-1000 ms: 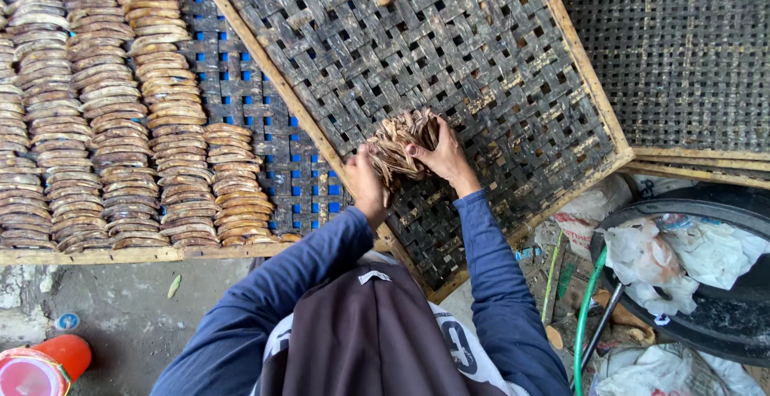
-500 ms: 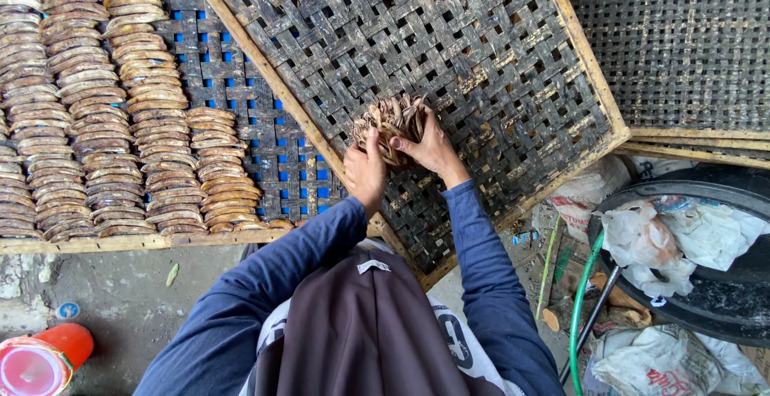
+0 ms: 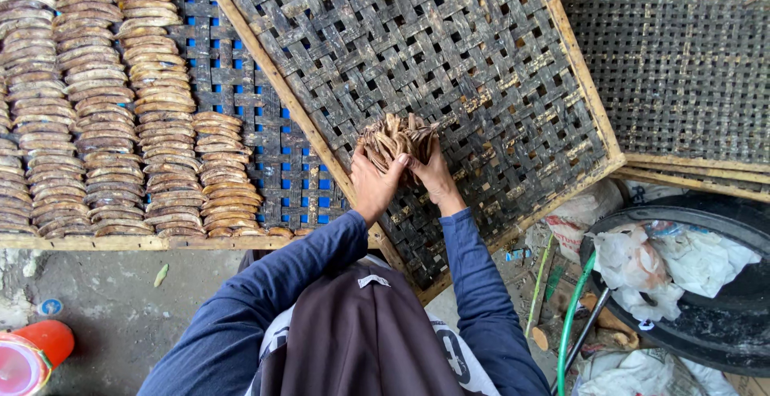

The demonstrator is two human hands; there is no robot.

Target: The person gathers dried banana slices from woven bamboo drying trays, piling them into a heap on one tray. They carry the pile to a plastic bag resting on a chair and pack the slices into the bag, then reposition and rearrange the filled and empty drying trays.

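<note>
We've got both hands on a bunch of thin brown dried strips (image 3: 399, 137), pressed together from two sides: left hand (image 3: 375, 183) cupped under the bunch w/ fingers closed round its lower left, right hand (image 3: 433, 173) clamped on its right side, thumb up over the strips. The bunch sits just above the near part of the woven tray (image 3: 417, 51), which lies tilted across the other racks. We judge the step as gathering strips into one handful; the next move calls for a firm, even squeeze, since the loose ends fan out at the top and could slip. Apart from the bunch, that tray holds only a few stray bits. Left of it, the blue-backed rack (image 3: 265, 147) carries dense rows of flat brown pieces (image 3: 96, 107). Right of it, a finer mesh tray (image 3: 682, 75) looks bare. Below that, a black tub (image 3: 722, 316) holds crumpled white bags (image 3: 666, 264).
</note>
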